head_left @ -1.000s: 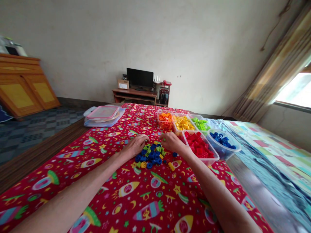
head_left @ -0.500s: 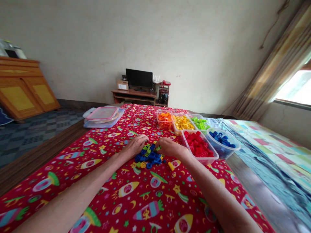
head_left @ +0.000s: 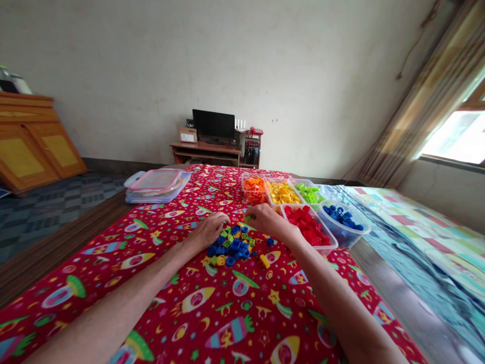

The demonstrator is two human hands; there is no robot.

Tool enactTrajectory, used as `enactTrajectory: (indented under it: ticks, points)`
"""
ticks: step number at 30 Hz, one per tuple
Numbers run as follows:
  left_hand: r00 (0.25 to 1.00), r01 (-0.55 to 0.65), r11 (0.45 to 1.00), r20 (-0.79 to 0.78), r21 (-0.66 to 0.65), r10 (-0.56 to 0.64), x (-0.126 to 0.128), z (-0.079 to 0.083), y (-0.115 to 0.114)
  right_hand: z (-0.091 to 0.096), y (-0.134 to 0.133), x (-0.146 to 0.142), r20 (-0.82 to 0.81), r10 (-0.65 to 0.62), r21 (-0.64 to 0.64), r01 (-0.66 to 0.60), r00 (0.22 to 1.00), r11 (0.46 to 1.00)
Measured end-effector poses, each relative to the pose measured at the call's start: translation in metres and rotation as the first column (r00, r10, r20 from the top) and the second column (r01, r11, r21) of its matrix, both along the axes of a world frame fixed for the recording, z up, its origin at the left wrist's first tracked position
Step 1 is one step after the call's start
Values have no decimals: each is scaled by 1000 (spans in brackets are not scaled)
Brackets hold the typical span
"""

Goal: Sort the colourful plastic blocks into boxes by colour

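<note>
A mixed pile of blue, green and yellow toy building bricks (head_left: 235, 247) lies on the red patterned cloth (head_left: 227, 298). At the pile's left edge rests my left hand (head_left: 210, 230), its fingers curled in; what they hold, if anything, is hidden. My right hand (head_left: 268, 220) is raised a little beyond the pile's right side, pinching a green brick (head_left: 248, 218) at its fingertips. Below that wrist, a round blue piece (head_left: 270, 242) and a yellow brick (head_left: 264, 261) lie apart from the pile.
Clear tubs hold sorted bricks: orange (head_left: 255, 188), yellow (head_left: 282, 192), light green (head_left: 308, 193), red (head_left: 306, 225) and blue (head_left: 343, 217). Stacked plastic lids (head_left: 159, 184) lie at the back left. A bed (head_left: 424, 222) adjoins the table on the right.
My right hand has lifted away from the pile, up and to the right, with a green brick. A round blue piece now shows beside the pile. My left hand has barely moved.
</note>
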State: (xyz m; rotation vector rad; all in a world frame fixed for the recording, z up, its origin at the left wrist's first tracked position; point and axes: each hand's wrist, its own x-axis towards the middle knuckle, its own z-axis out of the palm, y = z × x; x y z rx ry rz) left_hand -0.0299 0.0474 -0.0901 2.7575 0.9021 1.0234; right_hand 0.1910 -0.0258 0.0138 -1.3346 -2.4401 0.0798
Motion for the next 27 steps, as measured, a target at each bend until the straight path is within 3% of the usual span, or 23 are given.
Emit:
enactTrajectory:
  ticks: [3,8,11,13,15,17,22,27]
  points:
    - [1000,-20,1000,-10,-5,20,0,-1,2,15,5,19,-69,-71,-4,71,995,997]
    - [999,-43,999,-15,-2,43,1,0,2,42,32,74,81,-283,-78,290,956,954]
    - [999,-45,999,-14,3,45,1,2,0,54,56,119,156,-480,-75,495,863,866]
    - [999,-43,999,-15,0,43,2,4,-2,58,71,151,228,-604,-61,630,764,774]
    - [999,-39,999,-12,-8,39,2,5,-2,59,82,179,260,-684,-77,720,682,689]
    - [999,-35,999,-3,-16,35,2,6,-2,56,89,200,278,-713,-79,755,644,651]
    - [999,-32,999,2,-7,32,1,6,-2,42,98,220,261,-719,-55,754,644,655]
    - [999,-43,999,9,-15,43,1,6,-3,33,105,223,274,-650,-45,685,709,728]
